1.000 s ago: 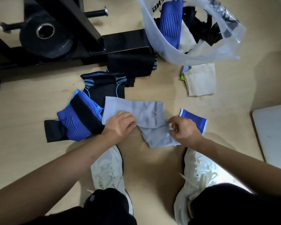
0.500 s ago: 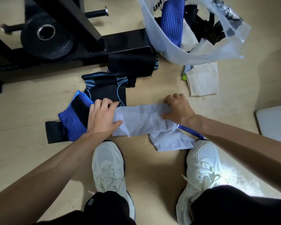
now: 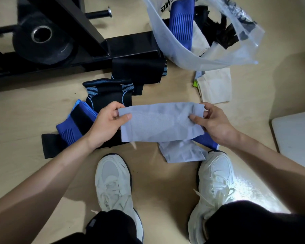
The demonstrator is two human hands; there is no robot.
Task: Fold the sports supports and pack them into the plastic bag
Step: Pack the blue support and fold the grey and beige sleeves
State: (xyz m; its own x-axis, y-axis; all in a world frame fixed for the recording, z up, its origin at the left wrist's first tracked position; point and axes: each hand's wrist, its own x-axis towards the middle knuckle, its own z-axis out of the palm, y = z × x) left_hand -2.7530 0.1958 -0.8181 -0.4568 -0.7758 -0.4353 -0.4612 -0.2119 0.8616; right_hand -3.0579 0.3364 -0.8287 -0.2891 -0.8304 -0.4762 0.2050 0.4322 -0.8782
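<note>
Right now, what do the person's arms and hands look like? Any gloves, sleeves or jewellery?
Both the left hand and the right hand are bare: no gloves, rings or watch show. The left forearm and right forearm are bare too, with no sleeve in view up to the frame's edge.

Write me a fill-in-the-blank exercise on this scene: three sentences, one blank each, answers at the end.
1. The left hand and the right hand pinch opposite ends of the held support, whose colour is ____.
2. A second support lies on the floor next to the toe of the ____ shoe.
3. The ribbed support inside the plastic bag is ____.

Missing words: grey; right; blue.
</note>
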